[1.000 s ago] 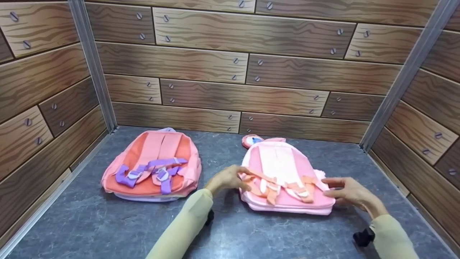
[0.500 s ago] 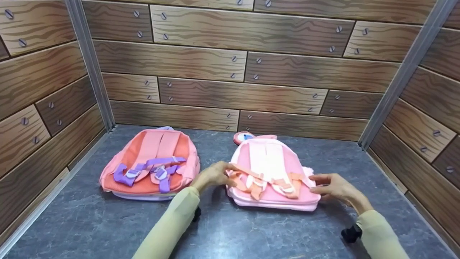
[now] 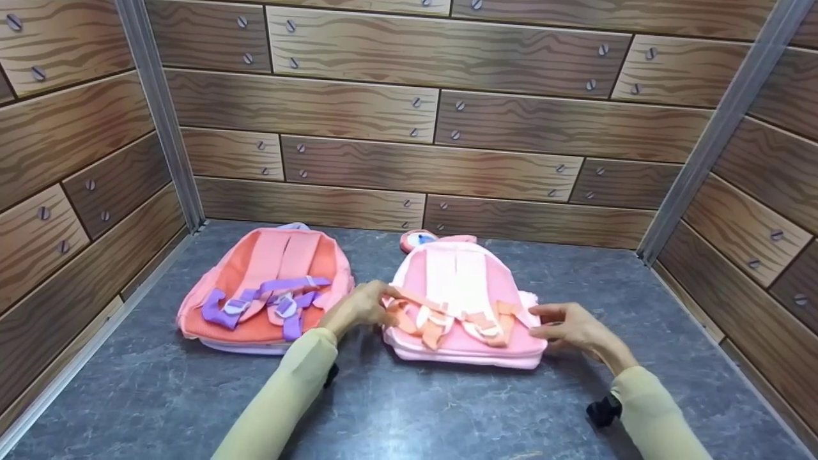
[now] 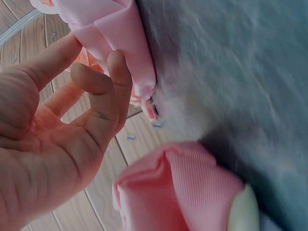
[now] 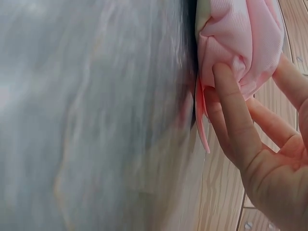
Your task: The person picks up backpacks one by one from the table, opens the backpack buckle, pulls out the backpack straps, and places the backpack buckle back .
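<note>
A light pink backpack point(image 3: 457, 275) lies back side up on the dark table, its white-pink shoulder straps and orange webbing facing upward. My left hand point(image 3: 365, 305) grips its left edge with bent fingers. On the opposite edge my right hand point(image 3: 575, 327) holds the bag's side between thumb and fingers. Up close, the left wrist view has fingertips against the pink fabric point(image 4: 127, 31). In the right wrist view, fingers press into the bag's gathered side point(image 5: 231, 38). A round red-and-white eye-like piece point(image 3: 418, 239) sticks out at the bag's top left.
Left of my left hand lies a coral backpack point(image 3: 249, 275) with purple straps, also back side up. Wood-patterned walls point(image 3: 358, 115) enclose the dark grey table point(image 3: 409, 415) at the back and both sides.
The pink backpack has slid left across the table, closer to the coral backpack, with both hands moving along at its sides. The coral backpack stays in place.
</note>
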A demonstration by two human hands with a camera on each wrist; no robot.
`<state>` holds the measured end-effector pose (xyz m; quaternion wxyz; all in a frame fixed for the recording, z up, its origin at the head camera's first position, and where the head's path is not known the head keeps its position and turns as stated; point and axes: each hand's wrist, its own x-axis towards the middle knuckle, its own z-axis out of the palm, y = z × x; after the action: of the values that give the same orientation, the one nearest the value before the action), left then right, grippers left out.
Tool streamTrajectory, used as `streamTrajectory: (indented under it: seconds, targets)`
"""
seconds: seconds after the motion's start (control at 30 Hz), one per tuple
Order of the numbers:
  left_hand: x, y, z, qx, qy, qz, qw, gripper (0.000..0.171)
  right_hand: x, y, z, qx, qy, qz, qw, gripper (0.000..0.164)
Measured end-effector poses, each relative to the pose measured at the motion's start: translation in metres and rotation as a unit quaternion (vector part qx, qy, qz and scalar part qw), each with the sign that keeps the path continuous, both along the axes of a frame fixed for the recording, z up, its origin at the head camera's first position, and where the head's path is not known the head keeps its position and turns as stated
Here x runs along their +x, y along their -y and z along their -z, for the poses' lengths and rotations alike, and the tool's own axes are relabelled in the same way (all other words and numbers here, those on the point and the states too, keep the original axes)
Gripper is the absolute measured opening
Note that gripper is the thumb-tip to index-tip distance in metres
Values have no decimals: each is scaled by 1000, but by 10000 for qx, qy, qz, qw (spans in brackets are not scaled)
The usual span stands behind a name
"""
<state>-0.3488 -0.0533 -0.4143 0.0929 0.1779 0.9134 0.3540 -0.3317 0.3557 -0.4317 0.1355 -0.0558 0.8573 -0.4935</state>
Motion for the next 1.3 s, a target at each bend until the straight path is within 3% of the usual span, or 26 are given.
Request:
streamTrajectory:
  seconds: [0.17,0.3,0.57,0.83,0.97,1.3]
  targets:
    - [1,8,-4,175,504,-395,9978,53,-2,12,0,-45,82,172,9998,75]
    - [2,15,-6,215,709,-495,9960,54,-4,20,0,45,-7,158,9999,74]
    - [3,27,-9,20,495,-597,9970,54,-7,33,0,-260,22,-1,9997,73]
    - [2,37,-15,-83,520,-775,9956,55,-8,46,1,-214,-1,21,9998,72]
    - [3,42,-16,-233,378,-647,9969,54,-8,50,1,-221,-1,-12,9998,72]
    - [3,49,-16,-168,609,-472,9969,52,-6,56,4,-226,-31,-62,9997,70]
